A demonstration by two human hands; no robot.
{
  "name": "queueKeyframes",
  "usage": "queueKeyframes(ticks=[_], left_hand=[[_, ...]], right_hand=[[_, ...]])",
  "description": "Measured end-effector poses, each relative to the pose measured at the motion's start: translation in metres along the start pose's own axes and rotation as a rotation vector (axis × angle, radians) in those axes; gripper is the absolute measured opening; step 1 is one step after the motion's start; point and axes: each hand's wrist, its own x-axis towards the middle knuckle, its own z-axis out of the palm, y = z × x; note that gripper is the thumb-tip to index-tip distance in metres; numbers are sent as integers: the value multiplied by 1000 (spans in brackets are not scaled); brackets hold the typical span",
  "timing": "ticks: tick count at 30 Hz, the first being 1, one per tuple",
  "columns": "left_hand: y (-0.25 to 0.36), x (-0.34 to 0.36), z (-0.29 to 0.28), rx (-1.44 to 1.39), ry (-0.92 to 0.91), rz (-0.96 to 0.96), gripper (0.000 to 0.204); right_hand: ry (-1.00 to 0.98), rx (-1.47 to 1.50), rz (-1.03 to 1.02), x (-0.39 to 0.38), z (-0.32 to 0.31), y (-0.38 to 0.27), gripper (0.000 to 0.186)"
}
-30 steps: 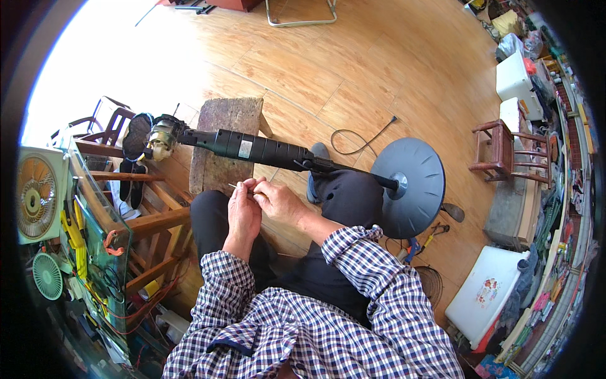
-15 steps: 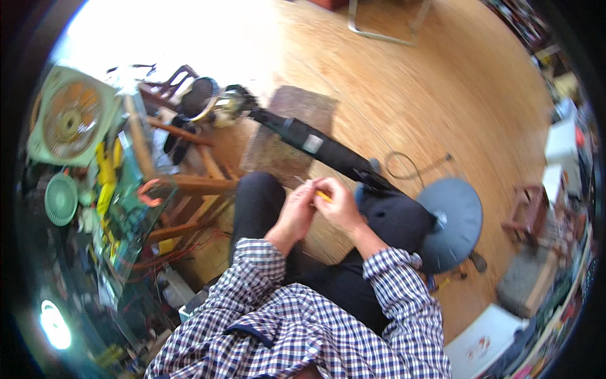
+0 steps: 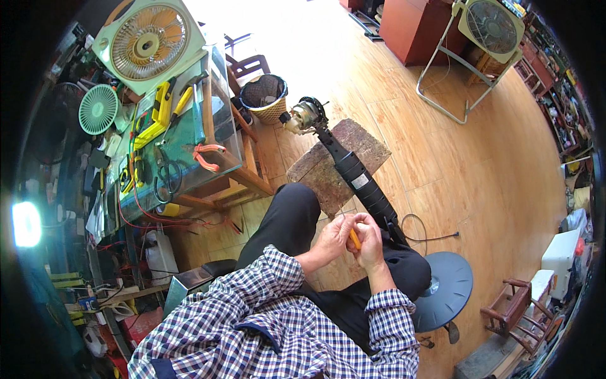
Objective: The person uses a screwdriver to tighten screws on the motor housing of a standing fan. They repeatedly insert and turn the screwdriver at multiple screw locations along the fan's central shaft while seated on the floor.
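Both my hands are closed and meet above my lap. My right hand (image 3: 369, 249) grips a small orange-yellow handle (image 3: 355, 239); its kind is hidden by the fingers. My left hand (image 3: 331, 241) presses its fingertips together against the right hand's fingers, and what they hold is not visible. Just beyond the hands, a black stand fan (image 3: 360, 180) leans at a slant, its pole running down to my right knee. At its far end the motor (image 3: 306, 117) is bare, with no blades or guard. A round blue-grey base (image 3: 444, 294) rests beside that knee.
A glass-topped table (image 3: 189, 180) at left bears red-handled pliers (image 3: 208, 156), scissors (image 3: 167, 174), yellow tools and a box fan (image 3: 150, 44). A stone slab (image 3: 338, 161) and a wastebasket (image 3: 265, 98) lie ahead. A cable (image 3: 416, 234) curls on the floor; a wooden stool (image 3: 514, 306) stands right.
My view has swung to the left, bringing more of the table into sight. My hands stay together, now drawn closer, and the orange-yellow handle points more downward.
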Motion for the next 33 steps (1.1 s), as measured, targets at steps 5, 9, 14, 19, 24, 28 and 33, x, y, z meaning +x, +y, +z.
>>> queueKeyframes(ticks=[5, 9, 14, 19, 24, 28, 33], left_hand=[[26, -3, -6, 68, 10, 57, 38], [17, 3, -19, -152, 13, -83, 38], [-19, 14, -20, -246, 58, -177, 44], [-23, 20, -12, -488, 22, -312, 32], [-54, 35, -4, -765, 214, -465, 13], [-79, 48, 13, -790, 240, -535, 17], [-90, 70, 38, -900, 144, -589, 27]], right_hand=[[-88, -34, 7, 0, 6, 1, 26], [-155, -154, -39, 2, 7, 0, 27], [73, -443, -211, 3, -1, 20, 21], [202, -479, -215, 1, -20, 30, 20], [359, -712, -314, 7, -34, 43, 20], [532, -1019, -361, 5, -36, 35, 18], [679, -1152, -387, 9, -36, 20, 17]])
